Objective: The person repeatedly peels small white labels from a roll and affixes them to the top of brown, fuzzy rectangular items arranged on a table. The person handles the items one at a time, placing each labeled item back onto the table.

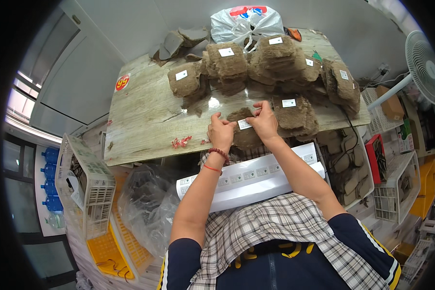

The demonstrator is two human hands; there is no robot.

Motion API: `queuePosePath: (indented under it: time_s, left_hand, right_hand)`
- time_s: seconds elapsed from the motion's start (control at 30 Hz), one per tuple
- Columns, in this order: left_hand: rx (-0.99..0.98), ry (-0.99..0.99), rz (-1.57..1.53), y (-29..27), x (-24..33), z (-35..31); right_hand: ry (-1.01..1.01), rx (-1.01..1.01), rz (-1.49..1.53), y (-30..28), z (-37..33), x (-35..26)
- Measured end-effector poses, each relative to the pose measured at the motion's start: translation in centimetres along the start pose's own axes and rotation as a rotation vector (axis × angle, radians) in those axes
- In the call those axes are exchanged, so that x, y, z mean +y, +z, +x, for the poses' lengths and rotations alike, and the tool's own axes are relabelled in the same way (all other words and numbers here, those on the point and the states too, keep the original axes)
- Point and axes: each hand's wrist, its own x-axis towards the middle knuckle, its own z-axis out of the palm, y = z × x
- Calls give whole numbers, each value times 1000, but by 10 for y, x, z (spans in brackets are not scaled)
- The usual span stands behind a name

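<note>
A brown, fibrous pad (247, 139) lies at the table's near edge in front of me, with a small white label (244, 124) on its upper face. My right hand (264, 123) reaches in from the right, its fingers curled and the thumb pressed at the label's right end. At the pad's left edge is my left hand (221, 131), with curled fingers and the thumb close to the label; whatever is between those fingers is hidden. Across my lap rests a white sheet of labels (249, 175), printed in a row. A stack of similar pads (296, 118) with a label on top sits beside my right hand.
More labelled pad stacks (227, 63) stand along the back of the wooden-look table (145, 116), before a white plastic bag (248, 24). White crates (84, 183) flank the table on both sides. Clear plastic sheeting (147, 208) hangs at left; a fan (426, 67) stands at right.
</note>
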Motion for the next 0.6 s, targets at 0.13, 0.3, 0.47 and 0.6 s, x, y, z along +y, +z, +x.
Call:
queuePosePath:
  time_s: [0.13,0.3,0.47,0.6]
  left_hand:
    - [2,53,-401,-3,-1,-3]
    - [-498,-130,-831,-23,46,-26]
    - [-521,-74,-843,-1,74,-43]
    - [-556,-30,-892,23,90,-53]
  right_hand:
    - [107,-206,806,-25,-6,-4]
    - [94,-309,958,-69,-13,-22]
    - [158,-336,845,-109,-27,-15]
    - [25,-226,845,-121,-35,1]
